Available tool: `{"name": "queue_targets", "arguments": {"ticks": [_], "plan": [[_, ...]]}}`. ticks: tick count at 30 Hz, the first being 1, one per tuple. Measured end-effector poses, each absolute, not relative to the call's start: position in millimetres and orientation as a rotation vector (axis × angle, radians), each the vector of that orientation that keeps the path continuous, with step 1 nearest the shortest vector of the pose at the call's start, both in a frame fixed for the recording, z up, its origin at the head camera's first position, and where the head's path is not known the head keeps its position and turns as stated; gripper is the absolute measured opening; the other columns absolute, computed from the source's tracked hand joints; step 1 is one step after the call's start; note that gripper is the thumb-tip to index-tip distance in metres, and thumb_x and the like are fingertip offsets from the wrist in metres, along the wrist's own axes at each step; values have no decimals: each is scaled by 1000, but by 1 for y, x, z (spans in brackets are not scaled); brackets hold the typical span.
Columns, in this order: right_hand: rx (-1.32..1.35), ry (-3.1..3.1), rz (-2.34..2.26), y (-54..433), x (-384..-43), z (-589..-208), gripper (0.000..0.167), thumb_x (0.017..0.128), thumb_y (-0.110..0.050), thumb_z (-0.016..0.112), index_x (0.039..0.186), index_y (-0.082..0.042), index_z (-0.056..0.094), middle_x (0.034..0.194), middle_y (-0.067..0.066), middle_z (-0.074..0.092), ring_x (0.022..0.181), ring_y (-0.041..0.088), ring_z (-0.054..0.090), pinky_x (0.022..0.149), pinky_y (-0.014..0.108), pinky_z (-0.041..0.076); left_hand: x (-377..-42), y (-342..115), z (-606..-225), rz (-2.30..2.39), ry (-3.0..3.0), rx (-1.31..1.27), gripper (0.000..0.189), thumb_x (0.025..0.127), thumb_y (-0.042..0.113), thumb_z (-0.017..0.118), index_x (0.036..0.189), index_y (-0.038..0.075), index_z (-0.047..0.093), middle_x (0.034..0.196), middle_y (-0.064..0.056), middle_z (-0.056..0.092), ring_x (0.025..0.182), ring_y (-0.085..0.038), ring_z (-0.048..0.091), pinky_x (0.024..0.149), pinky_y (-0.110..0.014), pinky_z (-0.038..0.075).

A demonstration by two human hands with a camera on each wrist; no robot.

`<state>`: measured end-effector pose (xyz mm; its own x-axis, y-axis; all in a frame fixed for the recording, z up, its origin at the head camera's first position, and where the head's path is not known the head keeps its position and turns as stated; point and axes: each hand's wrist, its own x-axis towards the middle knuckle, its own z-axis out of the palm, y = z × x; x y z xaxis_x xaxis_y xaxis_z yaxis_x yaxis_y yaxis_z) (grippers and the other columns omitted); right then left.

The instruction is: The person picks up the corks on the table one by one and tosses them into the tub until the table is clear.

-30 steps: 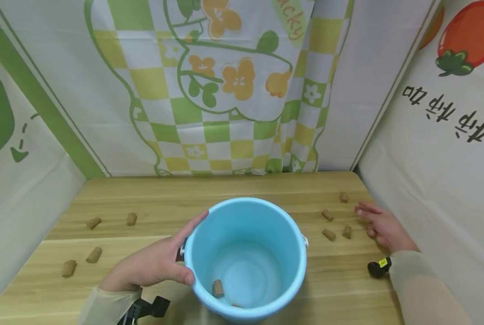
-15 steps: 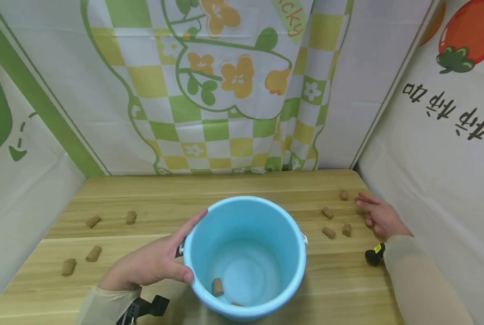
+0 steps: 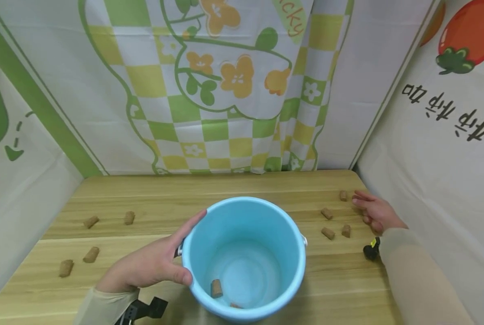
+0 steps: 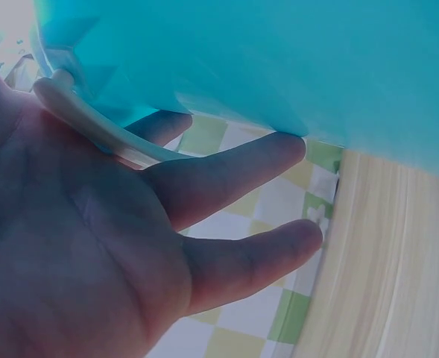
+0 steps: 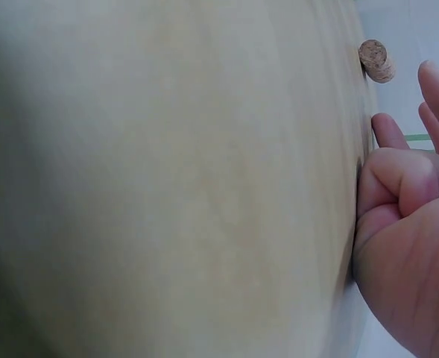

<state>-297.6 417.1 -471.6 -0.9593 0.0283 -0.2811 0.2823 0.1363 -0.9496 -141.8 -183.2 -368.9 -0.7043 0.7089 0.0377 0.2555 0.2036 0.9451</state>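
Note:
A light blue bucket [image 3: 243, 259] stands at the table's front middle. Two corks are in view inside it, one whole cork [image 3: 216, 288] and one partly hidden by the near rim. My left hand [image 3: 156, 262] rests on the bucket's left side, thumb and forefinger spread along the rim. In the left wrist view its other fingers lie nearly straight, some touching the bucket wall under the white handle [image 4: 92, 123]. At the table's right edge my right hand [image 3: 377, 212] lies with some fingers stretched and others folded. Just beyond its fingertips stands a cork [image 3: 343, 195]; nothing held shows.
More corks lie right of the bucket: a far cork [image 3: 326, 213], a near cork [image 3: 328, 233] and a short cork [image 3: 346, 231]. Several corks, including a left cork [image 3: 91, 254], are scattered over the wooden table [image 3: 164, 189]. A printed curtain [image 3: 225, 135] hangs behind.
My right hand has slid slightly away from me and to the left, closer to the far right cork. The left hand and bucket have stayed almost still.

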Motion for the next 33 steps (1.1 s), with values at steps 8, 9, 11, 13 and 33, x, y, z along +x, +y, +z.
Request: {"name": "queue_targets", "arguments": {"ticks": [8,9,11,13,33], "plan": [[333,2250,-1884,412,-306,-471,70,101,-19,62,159,-11,23,159,16,26,49,0,36,43,19,36,-140,-184,-367,1516,2075,908,114,82,37,84,161,36,1,155,-11,33,127,-33,48,98,-36,43],[339,2250,-1879,412,-307,-471,70,101,-19,63,159,-12,24,158,16,27,49,0,36,43,19,36,-140,-184,-367,1515,2077,911,114,82,37,84,161,36,1,155,-11,33,127,-34,47,98,-36,43],[353,2248,-1873,411,-309,-472,71,100,-17,64,159,-12,25,158,14,28,50,0,37,43,19,37,-140,-184,-368,1508,2087,913,114,82,38,84,161,36,1,155,-11,32,127,-34,47,98,-35,42],[360,2257,-1865,411,-310,-472,70,99,-16,65,158,-12,27,157,14,30,51,0,37,44,19,37,-140,-185,-369,1504,2095,927,113,83,38,83,161,35,1,155,-13,33,127,-36,47,98,-35,43],[354,2312,-1776,412,-320,-474,67,97,-14,68,155,-10,36,149,8,42,49,2,35,46,20,36,-140,-182,-365,1520,2051,900,114,83,36,84,161,36,0,154,-13,35,127,-35,48,97,-37,44]]}}
